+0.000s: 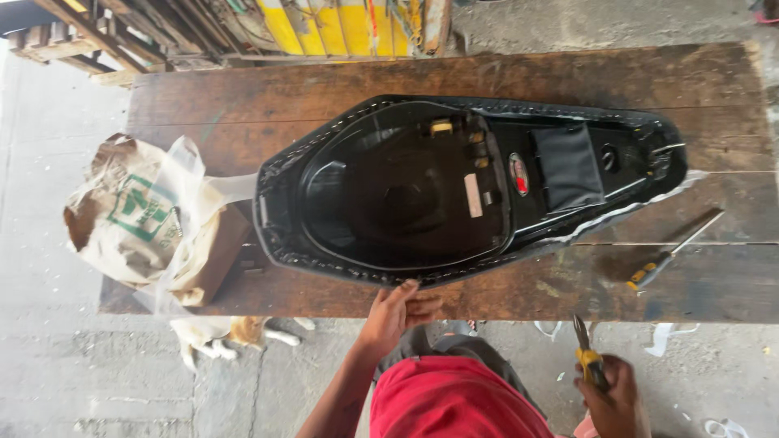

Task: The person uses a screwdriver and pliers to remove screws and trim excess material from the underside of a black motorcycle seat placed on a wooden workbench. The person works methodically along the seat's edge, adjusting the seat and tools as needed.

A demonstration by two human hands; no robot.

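1. We see an upturned black motorcycle seat (471,186) lying along the wooden workbench (324,89).
2. Our left hand (398,312) rests open-fingered at the seat's near edge, seemingly touching it.
3. Our right hand (613,397) is clamped around yellow-handled pliers (588,357), below the bench.
4. A screwdriver (673,251) lies right; a paper bag (138,219) left.

One head-worn view, aimed steeply down from above, wooden workbench (243,105) seen at middling range, far edge at twelve o'clock, wearer's body at six o'clock.
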